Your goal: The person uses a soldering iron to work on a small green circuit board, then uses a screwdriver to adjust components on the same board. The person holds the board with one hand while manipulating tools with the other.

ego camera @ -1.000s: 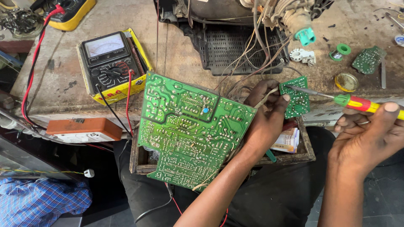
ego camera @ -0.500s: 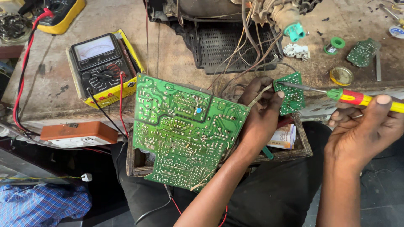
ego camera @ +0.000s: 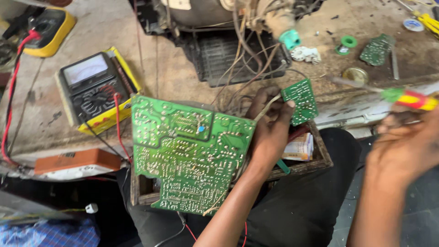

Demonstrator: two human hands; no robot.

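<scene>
My left hand point(ego camera: 270, 130) was closed on the right edge of the large green circuit board point(ego camera: 190, 155), solder side up, which sat tilted over my lap and the open wooden drawer point(ego camera: 320, 158) below the bench edge. The same hand's fingertips pinched a smaller green board point(ego camera: 300, 100) tethered by thin wires. My right hand point(ego camera: 402, 146) was curled round a screwdriver with a green, red and yellow handle point(ego camera: 409, 98); it was blurred, so I could not tell how tightly it gripped, but the shaft pointed left toward the small board.

I judged the big board light and stiff but fragile: its underside bristled with sharp solder points, and the trailing leads could snag or tear off. The bare rim seemed the safest place to take hold, as the left hand did, never the wires. On the bench point(ego camera: 183, 91) lay an analog multimeter in a yellow case point(ego camera: 93, 91) with red and black leads, and a black chassis point(ego camera: 233, 50) spilling cables.
</scene>
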